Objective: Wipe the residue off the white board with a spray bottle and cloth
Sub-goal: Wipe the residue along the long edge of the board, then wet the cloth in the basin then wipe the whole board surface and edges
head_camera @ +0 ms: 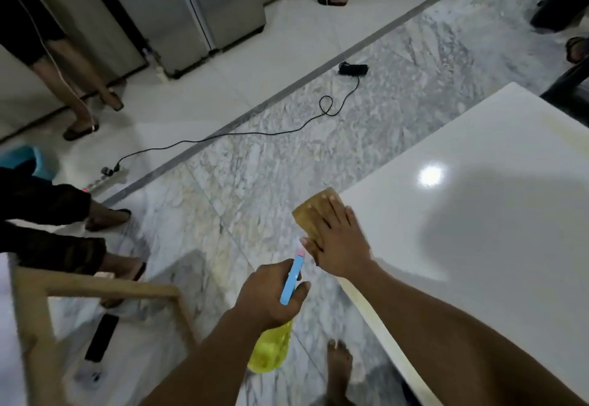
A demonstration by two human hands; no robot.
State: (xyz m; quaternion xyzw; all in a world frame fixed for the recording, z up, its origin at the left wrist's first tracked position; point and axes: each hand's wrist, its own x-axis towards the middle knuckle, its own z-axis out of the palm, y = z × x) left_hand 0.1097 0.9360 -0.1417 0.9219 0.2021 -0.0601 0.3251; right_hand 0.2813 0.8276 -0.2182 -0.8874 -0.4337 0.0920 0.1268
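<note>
On a grey-veined marble floor, a glossy white rectangular board catches a lamp's reflection. At the board's left corner, the right hand presses flat, fingers straight, on a tan square cloth. Just left of the board's edge, the left hand grips a yellow plastic spray bottle with a blue trigger head. A black cable trails beyond the board.

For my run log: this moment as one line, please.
phase: wipe | left hand: grips spray bottle, over floor | right hand: flat on cloth | cloth: at white board corner
</note>
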